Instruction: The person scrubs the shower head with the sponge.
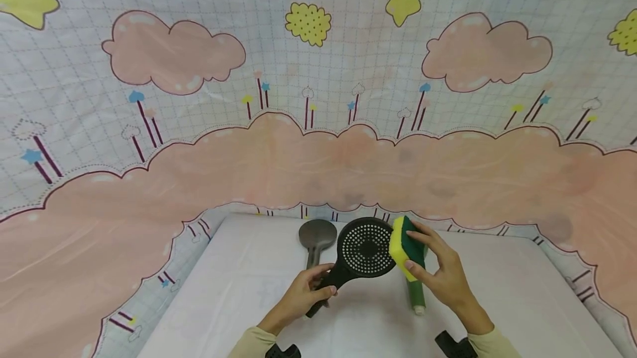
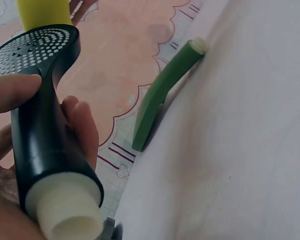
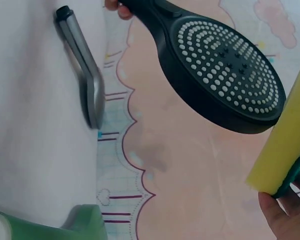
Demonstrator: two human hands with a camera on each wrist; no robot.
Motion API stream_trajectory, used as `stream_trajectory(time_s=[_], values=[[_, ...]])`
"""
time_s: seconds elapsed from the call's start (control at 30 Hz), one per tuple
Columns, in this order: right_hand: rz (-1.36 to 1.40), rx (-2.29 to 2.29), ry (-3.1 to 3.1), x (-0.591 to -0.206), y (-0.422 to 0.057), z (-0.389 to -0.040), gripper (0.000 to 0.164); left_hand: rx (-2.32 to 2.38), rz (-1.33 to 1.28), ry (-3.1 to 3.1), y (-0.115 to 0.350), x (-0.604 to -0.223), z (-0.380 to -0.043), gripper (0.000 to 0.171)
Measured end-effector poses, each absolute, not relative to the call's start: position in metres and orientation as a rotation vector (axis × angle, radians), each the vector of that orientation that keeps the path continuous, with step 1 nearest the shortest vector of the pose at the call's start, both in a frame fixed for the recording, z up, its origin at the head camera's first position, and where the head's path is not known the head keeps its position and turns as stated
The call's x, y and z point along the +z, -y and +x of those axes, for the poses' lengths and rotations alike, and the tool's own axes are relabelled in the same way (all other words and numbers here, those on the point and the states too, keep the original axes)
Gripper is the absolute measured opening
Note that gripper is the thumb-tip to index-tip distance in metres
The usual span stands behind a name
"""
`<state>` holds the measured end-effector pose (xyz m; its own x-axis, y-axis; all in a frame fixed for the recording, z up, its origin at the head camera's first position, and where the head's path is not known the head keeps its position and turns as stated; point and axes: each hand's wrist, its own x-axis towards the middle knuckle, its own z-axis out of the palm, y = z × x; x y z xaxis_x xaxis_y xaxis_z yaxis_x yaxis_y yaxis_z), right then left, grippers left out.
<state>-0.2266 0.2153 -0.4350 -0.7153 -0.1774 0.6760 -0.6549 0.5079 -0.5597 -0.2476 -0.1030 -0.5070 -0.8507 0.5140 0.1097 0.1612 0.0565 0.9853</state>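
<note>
My left hand [image 1: 304, 292] grips the handle of a black shower head [image 1: 367, 247], its round face of pale nozzles turned toward me. In the left wrist view, the thumb lies on the black handle [image 2: 45, 135], whose pale hollow end points at the camera. My right hand [image 1: 445, 272] pinches a yellow and green sponge [image 1: 407, 246] between thumb and fingers. The sponge's yellow side touches, or nearly touches, the shower head's right rim; in the right wrist view the yellow face [image 3: 285, 135] meets the rim. Both things are held above the white table.
A grey shower head [image 1: 317, 234] lies on the white table [image 1: 239, 269] behind my left hand. A green shower head [image 1: 416, 294] lies at the right, partly hidden by the sponge. Cloth with pink clouds [image 1: 373, 170] hangs beyond the table's far edge.
</note>
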Motion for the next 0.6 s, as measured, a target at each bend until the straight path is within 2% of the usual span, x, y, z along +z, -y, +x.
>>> stream_trajectory(time_s=[0.23,0.6], values=[[0.74,1.341,2.191,-0.4392,-0.2172,-0.2265,0.052,1.898,0.612,-2.099,0.1057,-0.509,-0.2449,0.056],[0.753,1.242,2.23,-0.4373,-0.2144,-0.2264,0.054,1.973,0.518,-2.174,0.1077,-0.5129,-0.2472,0.056]])
